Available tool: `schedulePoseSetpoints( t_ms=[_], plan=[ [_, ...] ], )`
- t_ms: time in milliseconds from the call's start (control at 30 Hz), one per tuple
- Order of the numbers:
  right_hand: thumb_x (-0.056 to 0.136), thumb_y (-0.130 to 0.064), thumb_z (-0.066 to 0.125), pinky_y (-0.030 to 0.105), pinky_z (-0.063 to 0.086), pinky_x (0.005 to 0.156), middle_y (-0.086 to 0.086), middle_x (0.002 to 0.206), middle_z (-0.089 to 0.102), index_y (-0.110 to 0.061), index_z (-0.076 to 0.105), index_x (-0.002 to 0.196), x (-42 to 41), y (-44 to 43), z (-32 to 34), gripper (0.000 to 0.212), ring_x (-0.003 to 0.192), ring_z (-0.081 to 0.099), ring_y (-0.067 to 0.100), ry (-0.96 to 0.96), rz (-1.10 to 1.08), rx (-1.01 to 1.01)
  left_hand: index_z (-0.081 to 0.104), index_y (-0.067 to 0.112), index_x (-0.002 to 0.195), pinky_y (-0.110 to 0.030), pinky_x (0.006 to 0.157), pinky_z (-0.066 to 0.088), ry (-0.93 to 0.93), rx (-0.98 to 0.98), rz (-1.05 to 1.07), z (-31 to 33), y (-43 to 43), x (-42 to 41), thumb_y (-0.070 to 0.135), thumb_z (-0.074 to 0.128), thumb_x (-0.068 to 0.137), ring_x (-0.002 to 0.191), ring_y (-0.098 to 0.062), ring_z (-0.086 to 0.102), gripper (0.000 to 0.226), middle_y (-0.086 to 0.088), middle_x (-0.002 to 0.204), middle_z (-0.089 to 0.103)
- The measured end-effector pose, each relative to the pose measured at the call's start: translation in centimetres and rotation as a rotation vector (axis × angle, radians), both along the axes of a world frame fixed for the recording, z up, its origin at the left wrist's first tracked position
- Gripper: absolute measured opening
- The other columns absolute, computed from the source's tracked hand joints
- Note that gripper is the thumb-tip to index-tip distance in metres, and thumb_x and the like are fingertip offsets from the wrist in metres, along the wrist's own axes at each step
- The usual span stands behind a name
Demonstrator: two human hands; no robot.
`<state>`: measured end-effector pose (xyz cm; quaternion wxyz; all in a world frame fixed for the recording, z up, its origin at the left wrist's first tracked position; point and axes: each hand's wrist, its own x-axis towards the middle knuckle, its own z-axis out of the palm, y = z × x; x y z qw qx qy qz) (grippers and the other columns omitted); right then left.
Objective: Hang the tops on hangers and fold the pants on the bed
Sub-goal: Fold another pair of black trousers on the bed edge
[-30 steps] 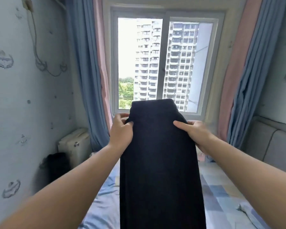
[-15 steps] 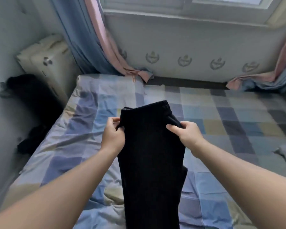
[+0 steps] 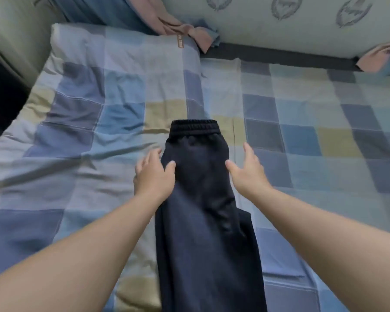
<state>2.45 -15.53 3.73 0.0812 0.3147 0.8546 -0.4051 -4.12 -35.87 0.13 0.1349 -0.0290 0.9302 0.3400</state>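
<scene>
Head-cam view looking down on a bed (image 3: 95, 199) w/ a blue, grey & tan checked sheet, wrinkling on its left half. At far left, the bed's edge is dropping into a dark gap (image 3: 0, 104) by the wall.

Moving right, the left hand (image 3: 154, 176) is lying w/ fingers spread & relaxed. Its thumb is touching the left edge of the pants (image 3: 203, 233), and it's gripping nothing. The pants, dark navy, are lying flat mid-bed w/ the legs stacked into one long strip. The elastic waistband (image 3: 195, 126) is pointing away from the person, & the leg ends are running out of frame at the bottom. A bit of the under leg is sticking out on the strip's right side. Just right of it, the right hand (image 3: 249, 174) is also spreading open, thumb at the pants' right edge, pinching nothing. Can't tell if its palm is touching the sheet.

Step, as I'm judging it: folding the pants. The lengthwise fold looks done, cross folds not yet. The next move is prob. calling for smoothing the strip, tucking in the stray leg, then bringing the leg ends up toward the waistband.

Room: open sheet is lying on both sides, esp. the right. Curtain hems (image 3: 182, 25) are spilling onto the far-left corner. A dark strip (image 3: 279, 54) is marking the bed's far edge.
</scene>
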Motion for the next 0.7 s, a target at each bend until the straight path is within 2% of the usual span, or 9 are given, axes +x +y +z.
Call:
schedulePoseSetpoints(
  t_ms=[133, 267, 400, 700],
  plan=[
    [0.104, -0.048, 0.037, 0.053, 0.015, 0.122, -0.010, 0.167, 0.011, -0.033, 0.002, 0.160, 6.9, -2.1, -2.9, 0.067, 0.153, 0.006, 0.019, -0.144, 0.156, 0.067, 0.026, 0.031, 0.156, -0.047, 0.122, 0.017, -0.111, -0.096, -0.181, -3.1, -1.5, 8.8, 0.046, 0.043, 0.102, 0.152, -0.022, 0.005, 0.059, 0.006, 0.167, 0.014],
    [0.104, -0.052, 0.032, 0.055, 0.009, 0.123, -0.010, 0.168, 0.001, -0.039, -0.003, 0.159, 12.2, -2.7, -3.3, 0.066, 0.155, -0.004, 0.017, -0.225, 0.212, 0.072, 0.011, 0.036, 0.159, -0.042, 0.124, 0.008, -0.133, -0.274, -0.324, -3.2, -2.1, 15.7, 0.054, 0.033, 0.102, 0.153, -0.019, -0.007, 0.064, 0.006, 0.169, -0.002],
    [0.105, -0.052, 0.030, 0.054, 0.008, 0.123, -0.007, 0.169, -0.002, -0.038, -0.005, 0.159, 17.7, -2.6, -2.9, 0.066, 0.155, -0.004, 0.020, -0.279, 0.273, 0.118, 0.002, 0.037, 0.160, -0.042, 0.123, 0.005, -0.150, -0.385, -0.417, -1.8, -2.7, 21.7, 0.058, 0.028, 0.102, 0.153, -0.021, -0.013, 0.066, 0.005, 0.169, -0.008],
    [0.104, -0.054, 0.031, 0.054, 0.009, 0.122, -0.004, 0.169, -0.002, -0.037, -0.005, 0.159, 33.5, -3.4, -0.5, 0.068, 0.155, -0.002, 0.023, -0.344, 0.446, 0.168, 0.002, 0.036, 0.160, -0.044, 0.124, 0.006, -0.219, -0.452, -0.458, 2.4, -4.5, 37.7, 0.057, 0.028, 0.102, 0.154, -0.023, -0.011, 0.067, 0.003, 0.169, -0.007]
  ],
)
